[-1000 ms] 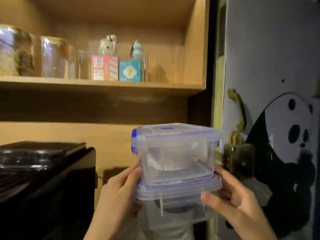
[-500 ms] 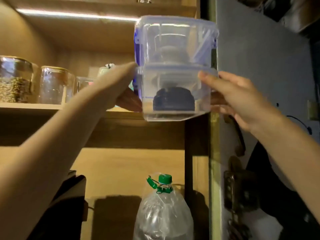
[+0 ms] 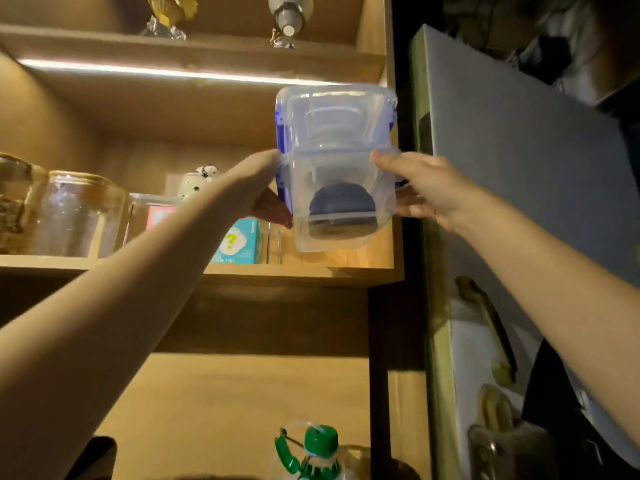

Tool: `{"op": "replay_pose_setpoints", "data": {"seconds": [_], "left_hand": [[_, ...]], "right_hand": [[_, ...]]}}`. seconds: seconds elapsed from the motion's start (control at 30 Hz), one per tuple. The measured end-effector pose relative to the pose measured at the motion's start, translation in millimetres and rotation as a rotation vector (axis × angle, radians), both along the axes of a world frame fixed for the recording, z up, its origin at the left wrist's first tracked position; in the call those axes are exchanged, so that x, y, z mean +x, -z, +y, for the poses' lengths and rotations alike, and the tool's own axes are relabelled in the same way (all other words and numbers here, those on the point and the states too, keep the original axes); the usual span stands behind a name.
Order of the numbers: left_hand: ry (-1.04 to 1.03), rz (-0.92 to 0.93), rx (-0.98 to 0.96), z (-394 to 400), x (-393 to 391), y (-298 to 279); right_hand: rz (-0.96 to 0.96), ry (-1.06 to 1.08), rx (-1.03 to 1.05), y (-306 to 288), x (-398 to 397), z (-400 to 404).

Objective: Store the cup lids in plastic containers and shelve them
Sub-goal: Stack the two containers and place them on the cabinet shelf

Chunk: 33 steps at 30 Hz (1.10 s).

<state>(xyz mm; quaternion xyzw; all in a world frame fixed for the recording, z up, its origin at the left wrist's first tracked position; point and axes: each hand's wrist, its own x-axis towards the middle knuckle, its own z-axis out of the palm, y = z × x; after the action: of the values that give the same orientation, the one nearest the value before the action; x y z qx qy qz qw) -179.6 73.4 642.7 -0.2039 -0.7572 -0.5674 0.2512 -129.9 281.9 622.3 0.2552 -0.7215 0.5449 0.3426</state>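
Two clear plastic containers with blue clips are stacked one on the other. The lower container (image 3: pixel 341 209) holds a dark cup lid (image 3: pixel 342 206); the upper container (image 3: pixel 334 119) holds a pale lid, seen faintly through the wall. My left hand (image 3: pixel 266 188) grips the stack's left side and my right hand (image 3: pixel 420 187) grips its right side. The stack hangs in the air at the right end of the wooden shelf (image 3: pixel 298 271), just above the shelf board and tilted toward me.
On the shelf to the left stand glass jars (image 3: pixel 78 213), a panda figurine (image 3: pixel 199 181), a pink box (image 3: pixel 157 214) and a teal box (image 3: pixel 242 242). A green-capped water bottle (image 3: pixel 317 448) stands below. An open grey cupboard door (image 3: pixel 519 188) is at the right.
Both hands have lifted the stacked containers from chest height up to the shelf and moved them in toward its right end. My view has tilted upward.
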Motion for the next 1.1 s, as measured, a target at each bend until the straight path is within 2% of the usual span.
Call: {"op": "replay_pose_setpoints", "data": {"seconds": [0.13, 0.27, 0.37, 0.53, 0.6, 0.77, 0.83, 0.9, 1.0, 1.1], "left_hand": [[-0.09, -0.043, -0.073, 8, -25, 6], [-0.039, -0.08, -0.045, 22, -39, 10], [-0.028, -0.089, -0.11, 25, -50, 13], [0.215, -0.039, -0.245, 31, -70, 34], [0.222, 0.017, -0.263, 33, -84, 39], [0.063, 0.166, -0.31, 43, -108, 41], [-0.036, 0.253, -0.251, 50, -116, 47], [-0.098, 0.31, -0.223, 55, -125, 52], [-0.111, 0.344, -0.261, 58, -134, 56], [-0.097, 0.277, -0.271, 57, -138, 53]], "right_hand": [[-0.064, -0.009, -0.007, 6, -33, 3], [-0.1, -0.01, -0.059, 15, -59, 8], [-0.124, -0.011, -0.073, 22, -76, 11], [-0.163, -0.017, -0.119, 30, -99, 15], [-0.155, 0.015, -0.129, 31, -107, 14], [0.005, 0.369, -0.132, 35, -127, 8], [0.141, 0.593, -0.04, 40, -125, 5], [0.249, 0.719, 0.057, 44, -124, 3], [0.261, 0.741, 0.143, 50, -125, 3], [0.261, 0.718, 0.166, 56, -128, 4]]}}
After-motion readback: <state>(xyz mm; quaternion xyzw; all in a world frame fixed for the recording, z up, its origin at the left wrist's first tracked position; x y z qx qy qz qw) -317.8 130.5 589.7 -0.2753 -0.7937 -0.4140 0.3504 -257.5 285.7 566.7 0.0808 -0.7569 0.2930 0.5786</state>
